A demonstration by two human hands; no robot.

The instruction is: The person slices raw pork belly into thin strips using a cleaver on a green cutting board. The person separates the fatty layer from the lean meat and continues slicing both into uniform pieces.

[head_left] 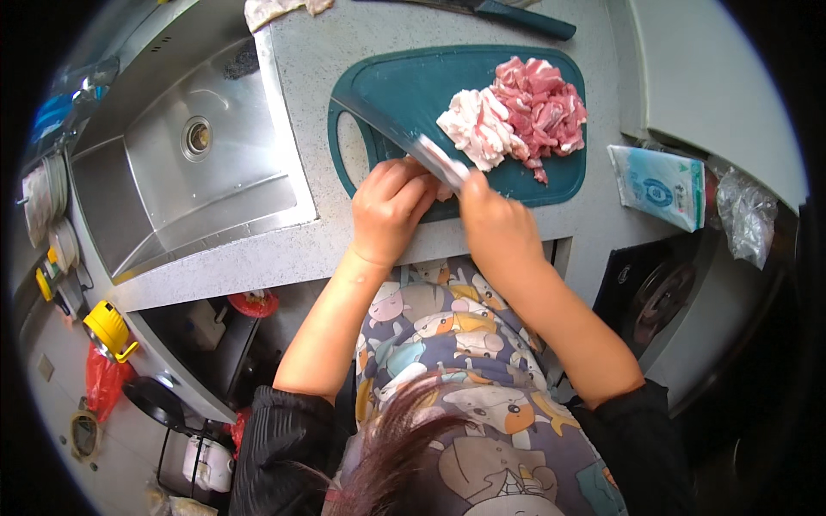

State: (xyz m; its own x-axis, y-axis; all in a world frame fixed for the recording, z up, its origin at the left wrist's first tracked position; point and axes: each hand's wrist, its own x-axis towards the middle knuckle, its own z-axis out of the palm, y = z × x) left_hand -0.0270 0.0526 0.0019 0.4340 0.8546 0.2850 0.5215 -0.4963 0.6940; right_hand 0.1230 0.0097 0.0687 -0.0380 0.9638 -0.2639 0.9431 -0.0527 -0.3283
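Note:
My right hand (499,219) is wrapped round the handle of a kitchen knife (391,129). Its wide blade slants up and left over a dark green cutting board (404,76). Close to the blade, my left hand (389,206) has its fingers curled down on a piece of meat (444,191) at the board's near edge. Most of that piece is hidden by the hand and the knife. Pale, fatty meat slices (477,129) are heaped beyond the knife, touching a pile of redder meat slices (544,107) on the board's right half.
A steel sink (215,103) is set into the counter at the left. Behind the board lies another dark-handled tool (525,17), with a pale piece (284,10) at the back left. A blue-and-white packet (658,187) and crumpled clear plastic (747,215) sit at the right.

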